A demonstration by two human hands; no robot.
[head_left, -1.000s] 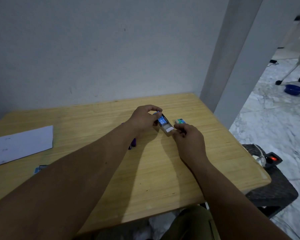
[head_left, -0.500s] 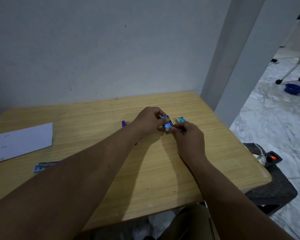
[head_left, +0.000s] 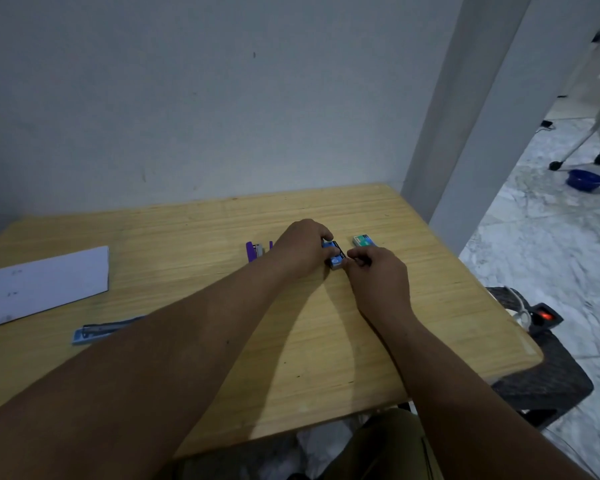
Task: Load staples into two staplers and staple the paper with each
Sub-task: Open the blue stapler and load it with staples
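Head view: wooden desk [head_left: 187,233] against a grey wall [head_left: 187,98], marble floor [head_left: 551,237] right. Left hand [head_left: 300,249] grips the blue staple box [head_left: 336,259]; right hand [head_left: 378,275] pinches its end.

Tabletop [head_left: 291,341]: carries all items listed.
Paper [head_left: 45,285]: far left.
Open stapler [head_left: 104,329]: just before the paper, nearer the person.
Second stapler [head_left: 255,251]: centre, partly behind the left hand [head_left: 300,249].
Staple box [head_left: 336,258]: between left hand and right hand [head_left: 378,277].
Second staple box [head_left: 363,241]: behind the right hand.
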